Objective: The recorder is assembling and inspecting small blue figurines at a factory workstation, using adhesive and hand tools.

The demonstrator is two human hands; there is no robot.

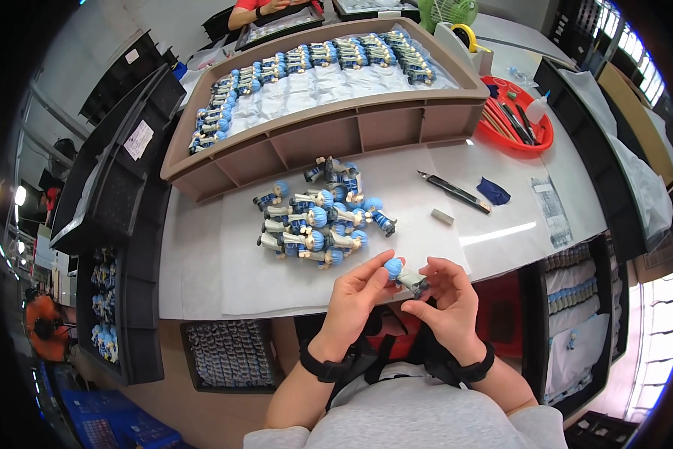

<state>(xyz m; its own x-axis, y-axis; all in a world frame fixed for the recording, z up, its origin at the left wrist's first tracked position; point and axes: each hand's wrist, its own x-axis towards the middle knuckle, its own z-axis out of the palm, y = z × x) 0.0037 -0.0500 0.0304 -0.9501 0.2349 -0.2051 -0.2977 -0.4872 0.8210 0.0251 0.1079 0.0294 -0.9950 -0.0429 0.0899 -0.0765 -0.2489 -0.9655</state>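
Held item: one small figure [405,276] with a blue head and grey body, kept above the near edge of the desk [501,224]. Our left hand [355,299] pinches it at the blue head, fingers closed on it; our right hand [448,295] has its grip closed on the grey body end.

Just beyond the hands, near the middle of the desk, we list a pile of figures [317,221] of the same kind — lying loose on a white sheet.

At the far edge stands a large brown tray [329,135], its floor lined in white, with rows of the same figures along its far and left walls.

Toward the right edge: a craft knife [456,191], a dark blue scrap [493,191], a small grey block [442,216] — and a red dish [542,138] holding tools at the far right corner.
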